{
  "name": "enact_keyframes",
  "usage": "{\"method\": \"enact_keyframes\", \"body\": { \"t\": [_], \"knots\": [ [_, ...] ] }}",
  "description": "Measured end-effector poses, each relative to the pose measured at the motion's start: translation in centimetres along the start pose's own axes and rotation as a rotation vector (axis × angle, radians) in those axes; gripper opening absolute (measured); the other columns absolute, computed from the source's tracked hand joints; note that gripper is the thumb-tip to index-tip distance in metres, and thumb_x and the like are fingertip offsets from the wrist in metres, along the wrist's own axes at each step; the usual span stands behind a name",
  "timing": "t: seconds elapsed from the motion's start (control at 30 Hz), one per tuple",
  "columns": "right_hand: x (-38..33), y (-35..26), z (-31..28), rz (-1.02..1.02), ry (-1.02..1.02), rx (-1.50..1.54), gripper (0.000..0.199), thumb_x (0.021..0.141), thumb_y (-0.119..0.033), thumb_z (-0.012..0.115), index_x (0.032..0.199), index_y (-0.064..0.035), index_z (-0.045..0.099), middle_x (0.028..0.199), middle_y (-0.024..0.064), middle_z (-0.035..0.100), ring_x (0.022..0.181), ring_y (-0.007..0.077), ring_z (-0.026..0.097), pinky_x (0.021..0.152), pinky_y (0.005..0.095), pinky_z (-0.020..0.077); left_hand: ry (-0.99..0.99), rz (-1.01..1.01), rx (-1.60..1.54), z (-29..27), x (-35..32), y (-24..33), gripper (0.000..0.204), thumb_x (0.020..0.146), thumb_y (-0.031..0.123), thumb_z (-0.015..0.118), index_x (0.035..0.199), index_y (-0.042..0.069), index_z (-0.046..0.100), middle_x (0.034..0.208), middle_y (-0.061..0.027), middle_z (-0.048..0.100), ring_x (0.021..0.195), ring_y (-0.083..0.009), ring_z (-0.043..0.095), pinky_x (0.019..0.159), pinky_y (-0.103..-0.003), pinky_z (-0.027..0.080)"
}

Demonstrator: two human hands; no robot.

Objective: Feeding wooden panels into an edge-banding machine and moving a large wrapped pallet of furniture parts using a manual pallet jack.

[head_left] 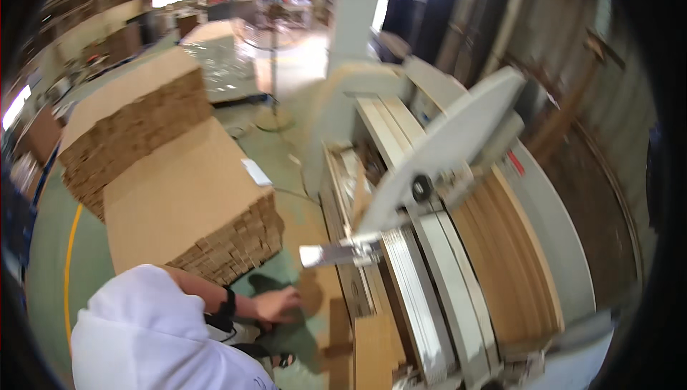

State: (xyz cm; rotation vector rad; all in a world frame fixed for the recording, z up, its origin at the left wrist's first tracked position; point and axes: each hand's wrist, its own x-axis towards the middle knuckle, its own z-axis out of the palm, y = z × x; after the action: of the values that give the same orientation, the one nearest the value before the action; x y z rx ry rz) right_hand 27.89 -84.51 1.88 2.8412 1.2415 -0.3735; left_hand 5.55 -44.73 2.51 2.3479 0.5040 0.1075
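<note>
My left hand [279,306] reaches out from a white sleeve [143,333], with a black band [228,302] at the wrist. It is smeared by motion, and whether its fingers are apart or closed does not show. No held thing can be made out in it. The hand hangs between a stack of brown boards [189,193] and a large pale machine [451,154]. A metal bracket [336,254] juts from the machine's side just beyond the hand. My right hand is out of view.
A taller board stack [136,118] stands behind the nearer one, which carries a white paper [256,172]. Past them sits a wrapped pallet load [222,64]. A pale column [351,18] rises behind the machine. A yellow line [71,261] marks the green floor at left.
</note>
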Motion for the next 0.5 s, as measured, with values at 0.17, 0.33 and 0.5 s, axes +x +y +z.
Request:
{"method": "enact_keyframes", "body": {
  "t": [0.17,0.33,0.5],
  "knots": [
    [2.1,1.2,3.6,-0.064,0.003,-0.1,0.088,0.071,-0.053,0.059,0.137,-0.006,0.023,0.123,0.0386,0.033,0.111,0.0509,0.037,0.091,0.0554,0.0341,0.033,-0.104,0.012,-1.2,-2.7,-2.5,0.049,0.074,0.026,0.063,0.118,0.009,0.047,0.112,-0.014,0.044,0.103,-0.0299,0.048,0.082,-0.036,0.045],
    [1.0,0.2,1.9,-0.004,-0.198,0.151,0.084,0.073,-0.051,0.059,0.137,-0.0099,0.023,0.129,0.0345,0.029,0.118,0.047,0.033,0.098,0.0522,0.029,-0.265,-0.129,-0.205,-0.2,-4.2,-2.1,0.05,0.076,0.026,0.062,0.119,0.007,0.046,0.111,-0.0184,0.046,0.091,-0.0334,0.055,0.079,-0.039,0.045],
    [4.4,-3.6,2.4,-0.386,-0.093,0.251,0.087,0.068,-0.033,0.07,0.137,-0.0072,0.023,0.131,0.0265,0.032,0.119,0.0383,0.036,0.098,0.047,0.0307,-0.091,0.126,-0.173,1.3,-5.5,-4.7,0.037,0.072,0.027,0.064,0.098,0.001,0.056,0.078,-0.0176,0.057,0.075,-0.0313,0.057,0.065,-0.04,0.045]
  ]
}}
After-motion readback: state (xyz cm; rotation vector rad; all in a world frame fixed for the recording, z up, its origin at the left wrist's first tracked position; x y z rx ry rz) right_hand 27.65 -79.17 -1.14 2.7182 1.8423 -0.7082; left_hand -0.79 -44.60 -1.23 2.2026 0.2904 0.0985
